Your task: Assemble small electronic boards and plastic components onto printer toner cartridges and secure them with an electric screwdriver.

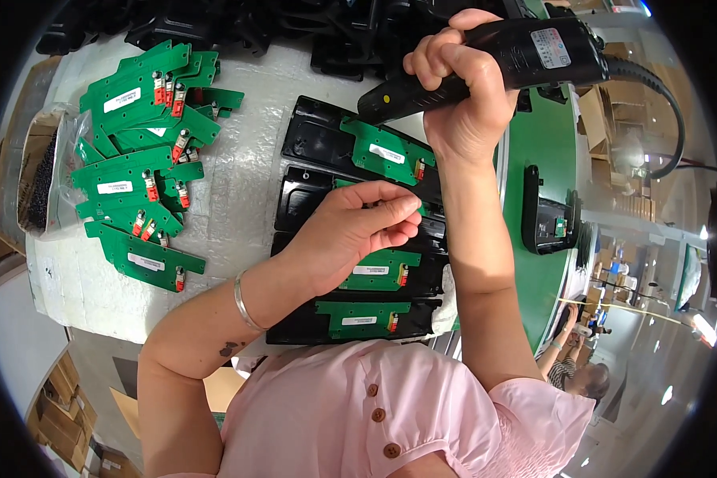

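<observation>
My right hand (474,92) is wrapped round a black corded electric screwdriver (526,54), raised and tilted, its narrower end to the left. My left hand (362,227) hovers over a row of black plastic housings (304,143), thumb and fingertips pinched together. Whatever is between those fingertips, if anything, is too small to make out. A green circuit board (358,151) with a white label lies in the farthest housing. Nearer me, another circuit board (358,271) and a third circuit board (338,325) sit in their housings. My left hand partly hides the housing beneath it.
Loose green circuit boards (107,171) are heaped on the left of the white padded surface (243,167). Beside them stands a bag of small dark parts (44,171). Black plastic parts (195,24) crowd the far edge. Right, a housing (538,215) rests on a green surface (526,295); a person (577,370) works beyond.
</observation>
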A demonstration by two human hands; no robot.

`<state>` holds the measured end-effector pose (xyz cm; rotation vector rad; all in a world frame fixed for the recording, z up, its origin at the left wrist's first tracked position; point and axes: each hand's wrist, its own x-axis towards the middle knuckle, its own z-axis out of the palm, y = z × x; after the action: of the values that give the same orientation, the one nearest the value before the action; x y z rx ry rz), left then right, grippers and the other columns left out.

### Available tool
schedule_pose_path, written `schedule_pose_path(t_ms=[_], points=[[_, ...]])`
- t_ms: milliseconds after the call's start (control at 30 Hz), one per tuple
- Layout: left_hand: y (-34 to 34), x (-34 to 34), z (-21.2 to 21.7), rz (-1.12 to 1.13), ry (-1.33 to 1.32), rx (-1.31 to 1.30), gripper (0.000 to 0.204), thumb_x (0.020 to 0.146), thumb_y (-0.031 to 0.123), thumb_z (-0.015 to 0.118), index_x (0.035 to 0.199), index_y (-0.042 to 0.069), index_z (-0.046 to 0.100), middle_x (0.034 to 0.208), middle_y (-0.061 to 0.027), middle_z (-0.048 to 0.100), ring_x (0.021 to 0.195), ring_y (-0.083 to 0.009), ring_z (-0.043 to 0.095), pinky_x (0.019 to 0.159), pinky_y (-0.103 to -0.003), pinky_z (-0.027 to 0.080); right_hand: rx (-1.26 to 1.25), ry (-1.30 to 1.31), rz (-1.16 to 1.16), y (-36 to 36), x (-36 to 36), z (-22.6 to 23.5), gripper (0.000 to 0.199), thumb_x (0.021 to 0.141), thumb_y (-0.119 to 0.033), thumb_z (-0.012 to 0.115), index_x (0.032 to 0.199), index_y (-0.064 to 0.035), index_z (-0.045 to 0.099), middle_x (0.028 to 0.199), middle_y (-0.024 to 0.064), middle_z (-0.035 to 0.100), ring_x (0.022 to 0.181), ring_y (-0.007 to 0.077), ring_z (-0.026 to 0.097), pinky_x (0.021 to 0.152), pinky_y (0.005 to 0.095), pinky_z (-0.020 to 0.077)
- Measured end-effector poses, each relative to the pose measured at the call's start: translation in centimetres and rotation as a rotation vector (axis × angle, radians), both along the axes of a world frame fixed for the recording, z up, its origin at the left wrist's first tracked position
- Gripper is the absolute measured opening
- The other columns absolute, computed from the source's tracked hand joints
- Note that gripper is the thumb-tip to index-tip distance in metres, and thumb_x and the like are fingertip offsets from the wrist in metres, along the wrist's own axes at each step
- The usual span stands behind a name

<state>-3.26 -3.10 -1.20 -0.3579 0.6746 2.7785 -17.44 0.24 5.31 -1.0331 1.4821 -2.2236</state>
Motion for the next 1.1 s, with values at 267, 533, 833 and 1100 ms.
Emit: schedule_pose_path(t_ms=[267,533,833,1100], points=[[0.1,0.1,0.3,-0.006,-0.046,0.027,0.028,0.088,0.026,0.054,0.099,0.001,0.06,0.085,-0.0023,0.057,0.077,-0.0094,0.052,0.072,-0.023,0.044,0.011,-0.105,0.007,-1.1,0.7,0.5,0.023,0.068,0.001,0.055,0.089,0.0001,0.046,0.061,0.0066,0.049,0.046,0.0148,0.045,0.047,0.0279,0.04],[0.3,0.2,0.1,0.053,-0.055,0.092,0.023,0.087,0.02,0.056,0.101,0.002,0.059,0.086,-0.0007,0.058,0.078,-0.0062,0.051,0.073,-0.02,0.044,0.145,-0.035,-0.01,-1.7,1.3,1.0,0.016,0.069,0.0,0.055,0.081,-0.0003,0.046,0.058,0.0077,0.05,0.047,0.0137,0.045,0.046,0.0255,0.0386],[-0.2,0.2,-1.0,0.157,-0.065,0.27,0.013,0.082,0.014,0.062,0.09,0.004,0.06,0.085,-0.0008,0.058,0.075,-0.007,0.054,0.072,-0.019,0.046,-0.076,0.143,0.034,1.1,1.6,2.9,0.025,0.073,-0.008,0.043,0.095,0.0011,0.051,0.059,0.0029,0.04,0.049,0.0132,0.037,0.055,0.0317,0.0356],[-0.6,-0.2,-0.5,0.208,-0.098,0.318,0.015,0.082,0.021,0.064,0.085,0.007,0.058,0.081,0.001,0.056,0.072,-0.0052,0.052,0.066,-0.016,0.045,-0.156,0.119,0.284,7.7,5.1,6.7,0.034,0.067,-0.007,0.054,0.1,-0.0085,0.049,0.061,-0.0047,0.047,0.054,0.0067,0.046,0.061,0.0225,0.0345]])
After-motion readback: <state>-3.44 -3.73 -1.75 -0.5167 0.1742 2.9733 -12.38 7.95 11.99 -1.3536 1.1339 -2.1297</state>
